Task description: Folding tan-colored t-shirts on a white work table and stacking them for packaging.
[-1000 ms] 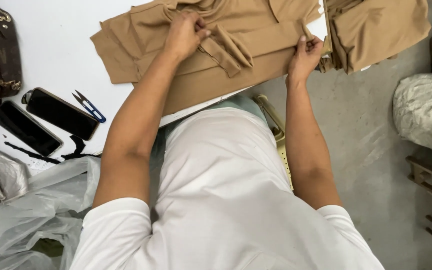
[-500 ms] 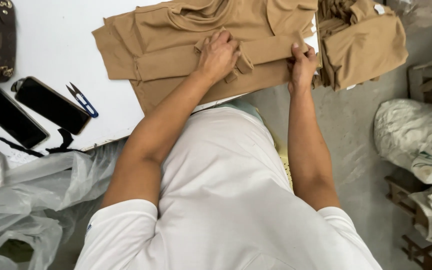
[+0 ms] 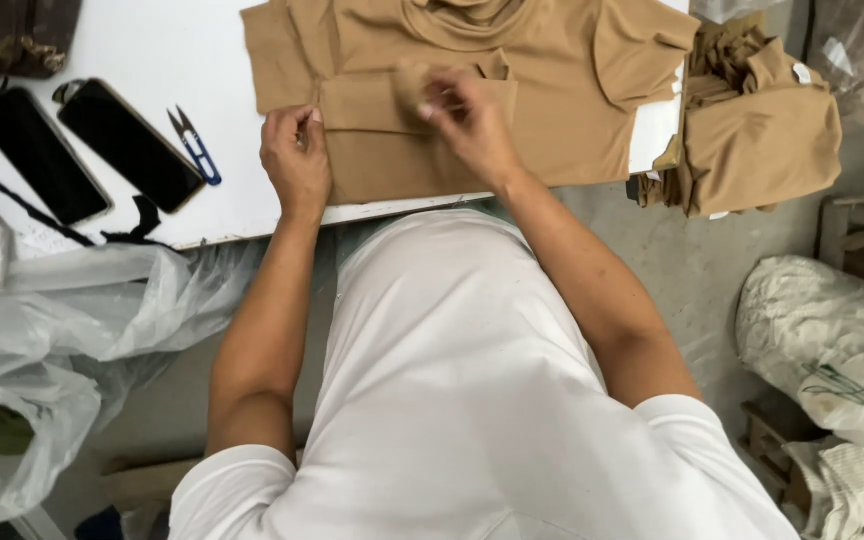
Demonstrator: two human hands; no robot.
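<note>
Garment: a tan knit top (image 3: pixel 562 90) lies flat on the white worktop (image 3: pixel 152 40), partly folded, its near hem just in front of the person's body.
Handling: it looks light, soft and limp, likely to sag and slide on the smooth surface; best taken at a fold edge or seam, pinched between fingertips.
Left hand: the left hand (image 3: pixel 295 160) rests at the left folded edge, fingers (image 3: pixel 297 125) curled shut and pinching the cloth at the seam.
Right hand: the right hand (image 3: pixel 467 120) is over the middle of the garment, blurred; its fingers seem bunched around a small fold of cloth, but the grip itself I cannot tell for sure.
Beyond the right fingers: a pile of tan garments (image 3: pixel 762 130) hangs off the worktop's end.
Beyond the left fingers: blue-handled thread snips (image 3: pixel 195 148), then two dark phones (image 3: pixel 132 145) side by side.
Further out: clear plastic bags (image 3: pixel 62 330) below the worktop's edge, white sacks (image 3: pixel 832 340) on the floor to the right.
</note>
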